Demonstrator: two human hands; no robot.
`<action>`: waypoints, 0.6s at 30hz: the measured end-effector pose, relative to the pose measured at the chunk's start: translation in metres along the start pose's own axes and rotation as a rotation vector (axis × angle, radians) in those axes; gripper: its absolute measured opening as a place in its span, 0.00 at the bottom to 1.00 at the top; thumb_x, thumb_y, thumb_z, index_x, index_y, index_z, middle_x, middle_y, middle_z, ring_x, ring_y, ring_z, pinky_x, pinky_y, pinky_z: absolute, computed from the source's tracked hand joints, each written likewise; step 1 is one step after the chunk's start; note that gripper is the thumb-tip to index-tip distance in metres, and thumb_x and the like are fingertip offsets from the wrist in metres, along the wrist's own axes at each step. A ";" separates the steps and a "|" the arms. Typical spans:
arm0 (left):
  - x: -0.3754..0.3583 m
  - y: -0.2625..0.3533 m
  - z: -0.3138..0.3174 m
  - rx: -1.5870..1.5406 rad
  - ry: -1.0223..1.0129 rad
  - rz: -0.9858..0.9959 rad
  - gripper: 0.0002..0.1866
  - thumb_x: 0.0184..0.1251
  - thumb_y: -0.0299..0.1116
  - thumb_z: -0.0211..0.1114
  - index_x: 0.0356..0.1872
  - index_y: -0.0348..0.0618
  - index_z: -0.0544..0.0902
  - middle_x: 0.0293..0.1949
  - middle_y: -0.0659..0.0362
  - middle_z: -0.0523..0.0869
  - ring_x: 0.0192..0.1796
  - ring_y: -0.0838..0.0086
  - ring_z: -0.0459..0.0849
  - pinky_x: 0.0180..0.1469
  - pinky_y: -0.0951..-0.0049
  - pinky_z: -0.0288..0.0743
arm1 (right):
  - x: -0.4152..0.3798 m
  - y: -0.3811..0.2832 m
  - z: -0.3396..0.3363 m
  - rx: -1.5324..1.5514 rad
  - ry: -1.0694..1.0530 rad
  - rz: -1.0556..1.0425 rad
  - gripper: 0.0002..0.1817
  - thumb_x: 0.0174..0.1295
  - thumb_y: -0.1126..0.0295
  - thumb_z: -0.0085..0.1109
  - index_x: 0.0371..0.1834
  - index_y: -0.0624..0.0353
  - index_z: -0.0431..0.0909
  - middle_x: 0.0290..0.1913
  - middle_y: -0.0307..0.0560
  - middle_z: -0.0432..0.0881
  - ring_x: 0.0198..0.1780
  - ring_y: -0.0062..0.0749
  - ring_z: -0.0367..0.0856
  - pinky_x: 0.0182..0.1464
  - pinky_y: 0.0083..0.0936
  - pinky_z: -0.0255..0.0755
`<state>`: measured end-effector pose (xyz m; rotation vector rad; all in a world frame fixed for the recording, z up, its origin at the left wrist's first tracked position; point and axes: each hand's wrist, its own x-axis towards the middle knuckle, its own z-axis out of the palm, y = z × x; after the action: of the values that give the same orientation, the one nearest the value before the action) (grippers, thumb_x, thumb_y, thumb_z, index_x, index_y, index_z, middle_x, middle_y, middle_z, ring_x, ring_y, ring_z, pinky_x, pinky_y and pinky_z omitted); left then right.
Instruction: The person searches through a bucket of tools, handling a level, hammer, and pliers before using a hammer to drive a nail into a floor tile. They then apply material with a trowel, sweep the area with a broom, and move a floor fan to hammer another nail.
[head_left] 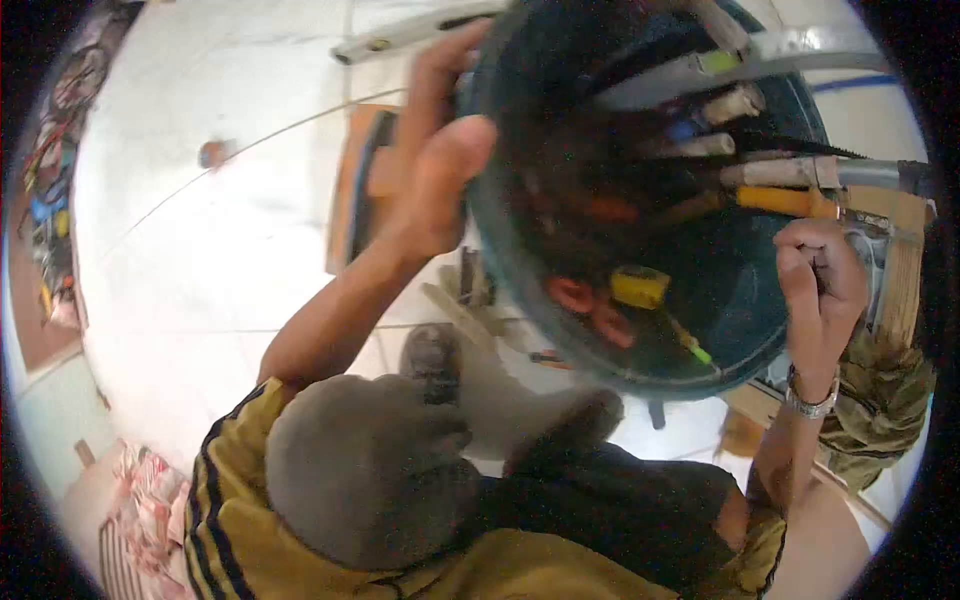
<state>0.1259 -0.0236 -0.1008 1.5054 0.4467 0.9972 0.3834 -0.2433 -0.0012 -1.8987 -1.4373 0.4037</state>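
Observation:
A large dark green bucket (745,295), tilted so that its inside faces me, hangs above the floor in front of my legs. My left hand (445,165) grips its left side, with the thumb up by the rim. At the right rim my right hand (825,270) is closed, its fingers curled against the edge; a metal watch is on that wrist. Inside the bucket lie a yellow-headed tool (640,287), orange-red handles (590,305), and a yellow-orange handle (785,201). Grey pipe-like lengths (770,55) stick out over the far rim. The deeper contents are dark and blurred.
On the white tiled floor lie a level-like bar (400,42) and a wooden board with a dark handle (352,190). Wood pieces (460,305) are near my shoes. A crate of parts (55,220) stands far left; crumpled camouflage cloth (880,400) is at right.

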 end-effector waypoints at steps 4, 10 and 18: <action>-0.001 -0.017 -0.037 -0.043 -0.026 -0.099 0.40 0.78 0.62 0.48 0.75 0.38 0.69 0.70 0.46 0.75 0.71 0.61 0.73 0.72 0.60 0.64 | -0.001 -0.004 0.005 -0.059 0.029 -0.051 0.06 0.69 0.71 0.64 0.37 0.63 0.81 0.30 0.37 0.80 0.30 0.18 0.73 0.34 0.21 0.68; -0.050 -0.081 -0.146 1.129 0.124 -0.275 0.31 0.69 0.38 0.68 0.69 0.33 0.75 0.62 0.34 0.81 0.65 0.44 0.80 0.66 0.53 0.74 | -0.002 -0.003 0.005 -0.136 0.094 -0.062 0.12 0.70 0.63 0.65 0.38 0.63 0.84 0.26 0.46 0.83 0.26 0.27 0.79 0.33 0.27 0.72; -0.079 -0.125 -0.208 0.773 0.175 -0.492 0.16 0.69 0.32 0.64 0.53 0.33 0.82 0.38 0.51 0.91 0.36 0.66 0.88 0.39 0.64 0.82 | 0.008 0.007 0.005 -0.243 0.142 -0.166 0.18 0.72 0.55 0.62 0.37 0.60 0.86 0.28 0.50 0.86 0.29 0.39 0.84 0.37 0.35 0.75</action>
<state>-0.0488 0.0692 -0.2617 1.8416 1.3716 0.5758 0.3879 -0.2354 -0.0080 -1.9329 -1.5907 0.0140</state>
